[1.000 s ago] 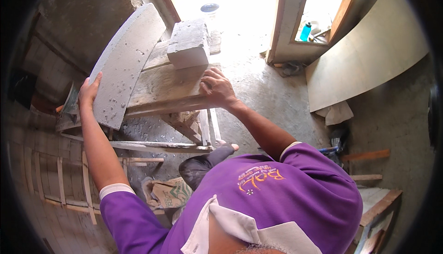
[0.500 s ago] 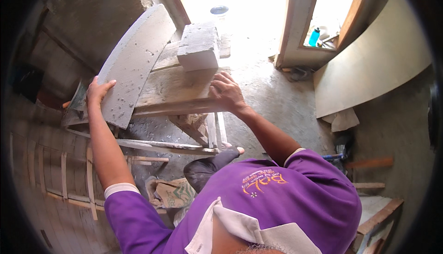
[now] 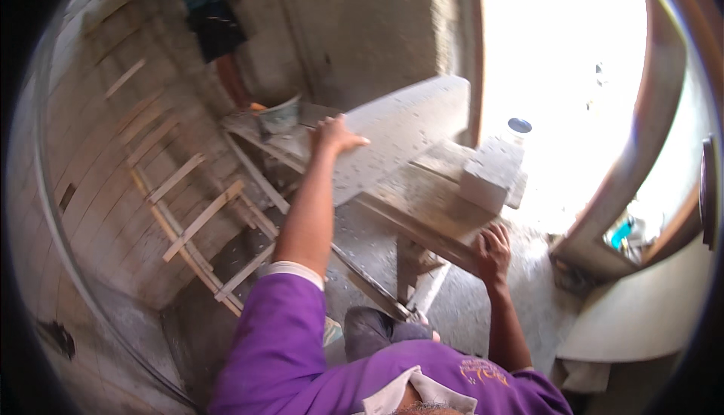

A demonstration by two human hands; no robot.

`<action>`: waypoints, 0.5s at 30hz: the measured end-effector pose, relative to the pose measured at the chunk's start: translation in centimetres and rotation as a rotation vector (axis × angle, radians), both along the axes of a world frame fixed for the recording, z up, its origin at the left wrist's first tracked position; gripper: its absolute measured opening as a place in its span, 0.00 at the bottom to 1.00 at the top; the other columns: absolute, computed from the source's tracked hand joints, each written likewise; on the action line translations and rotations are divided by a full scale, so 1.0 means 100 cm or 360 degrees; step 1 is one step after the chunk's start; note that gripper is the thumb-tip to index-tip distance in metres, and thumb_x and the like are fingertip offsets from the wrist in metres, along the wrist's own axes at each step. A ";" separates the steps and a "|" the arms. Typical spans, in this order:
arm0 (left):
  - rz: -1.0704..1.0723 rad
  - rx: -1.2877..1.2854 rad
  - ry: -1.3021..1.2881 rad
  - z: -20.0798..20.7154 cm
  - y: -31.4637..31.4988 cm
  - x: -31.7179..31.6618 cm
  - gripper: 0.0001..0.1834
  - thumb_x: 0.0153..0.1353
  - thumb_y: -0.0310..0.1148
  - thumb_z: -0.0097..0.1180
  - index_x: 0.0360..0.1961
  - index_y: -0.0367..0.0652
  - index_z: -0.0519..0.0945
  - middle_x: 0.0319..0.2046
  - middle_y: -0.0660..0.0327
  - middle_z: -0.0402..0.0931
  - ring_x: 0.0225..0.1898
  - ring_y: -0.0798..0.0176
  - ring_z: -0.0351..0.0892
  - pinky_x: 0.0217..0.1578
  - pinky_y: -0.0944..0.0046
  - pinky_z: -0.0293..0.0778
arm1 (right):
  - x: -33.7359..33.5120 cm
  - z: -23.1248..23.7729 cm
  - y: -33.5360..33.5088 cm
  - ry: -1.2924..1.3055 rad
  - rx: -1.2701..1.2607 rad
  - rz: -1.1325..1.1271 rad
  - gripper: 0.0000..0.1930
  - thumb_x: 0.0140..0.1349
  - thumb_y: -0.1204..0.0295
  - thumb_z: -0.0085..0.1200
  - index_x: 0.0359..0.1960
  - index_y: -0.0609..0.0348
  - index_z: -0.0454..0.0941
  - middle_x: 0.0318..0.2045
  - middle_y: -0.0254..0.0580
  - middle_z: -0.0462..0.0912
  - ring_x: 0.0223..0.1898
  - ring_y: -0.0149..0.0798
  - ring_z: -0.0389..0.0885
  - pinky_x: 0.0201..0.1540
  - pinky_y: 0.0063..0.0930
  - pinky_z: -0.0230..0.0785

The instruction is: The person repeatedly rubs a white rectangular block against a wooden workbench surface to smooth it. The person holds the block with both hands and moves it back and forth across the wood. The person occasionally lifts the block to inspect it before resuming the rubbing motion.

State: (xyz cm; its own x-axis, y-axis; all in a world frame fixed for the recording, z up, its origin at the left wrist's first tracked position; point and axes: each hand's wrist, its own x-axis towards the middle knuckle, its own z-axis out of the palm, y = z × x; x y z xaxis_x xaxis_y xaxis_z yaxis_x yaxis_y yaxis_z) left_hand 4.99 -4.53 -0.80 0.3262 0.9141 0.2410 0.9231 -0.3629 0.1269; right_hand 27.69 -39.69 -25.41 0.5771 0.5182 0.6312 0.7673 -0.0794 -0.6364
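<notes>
Left hand (image 3: 335,136) lies flat, fingers spread, on the near end of a long grey speckled slab (image 3: 400,132), which rests tilted on a wooden workbench (image 3: 422,204). Right hand (image 3: 492,253) grips the bench's front edge. Just beside the slab's far end sits a grey block (image 3: 490,174). A wooden ladder (image 3: 200,219) leans against the wall at left.

No packages, labels, signs or screens show (none legible anyway).
</notes>
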 end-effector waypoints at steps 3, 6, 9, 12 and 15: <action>0.0025 -0.0027 0.0018 0.002 -0.004 -0.011 0.61 0.40 0.69 0.74 0.74 0.52 0.69 0.71 0.47 0.69 0.74 0.44 0.65 0.75 0.40 0.55 | 0.006 -0.008 0.006 0.0034 -0.0040 0.0044 0.09 0.63 0.72 0.63 0.43 0.61 0.87 0.55 0.50 0.84 0.67 0.59 0.74 0.71 0.47 0.65; 0.0025 -0.0059 -0.0008 0.004 -0.005 -0.015 0.59 0.41 0.67 0.74 0.73 0.52 0.69 0.73 0.50 0.67 0.76 0.44 0.61 0.76 0.39 0.52 | 0.006 -0.009 0.008 0.0031 -0.0065 0.0068 0.09 0.63 0.72 0.63 0.43 0.61 0.87 0.56 0.50 0.84 0.68 0.60 0.73 0.71 0.48 0.65; 0.0011 -0.0010 -0.0083 -0.001 -0.003 -0.017 0.55 0.42 0.66 0.75 0.70 0.52 0.73 0.72 0.49 0.68 0.76 0.43 0.60 0.76 0.37 0.49 | 0.003 -0.008 0.008 0.0047 -0.0068 0.0068 0.09 0.63 0.72 0.63 0.43 0.62 0.87 0.56 0.50 0.84 0.68 0.60 0.73 0.71 0.48 0.65; 0.0010 -0.0033 -0.0064 0.000 -0.003 -0.018 0.55 0.42 0.66 0.75 0.70 0.52 0.73 0.72 0.50 0.68 0.77 0.43 0.59 0.76 0.37 0.49 | 0.001 -0.006 0.007 0.0066 -0.0075 0.0054 0.09 0.64 0.72 0.63 0.43 0.61 0.88 0.56 0.50 0.84 0.68 0.59 0.73 0.71 0.47 0.65; -0.0011 -0.0030 -0.0098 0.000 -0.004 -0.018 0.55 0.42 0.66 0.76 0.70 0.52 0.73 0.72 0.50 0.68 0.77 0.44 0.59 0.76 0.37 0.49 | -0.002 -0.002 0.005 0.0100 -0.0094 0.0041 0.09 0.64 0.71 0.63 0.43 0.61 0.88 0.57 0.50 0.84 0.68 0.59 0.73 0.72 0.47 0.64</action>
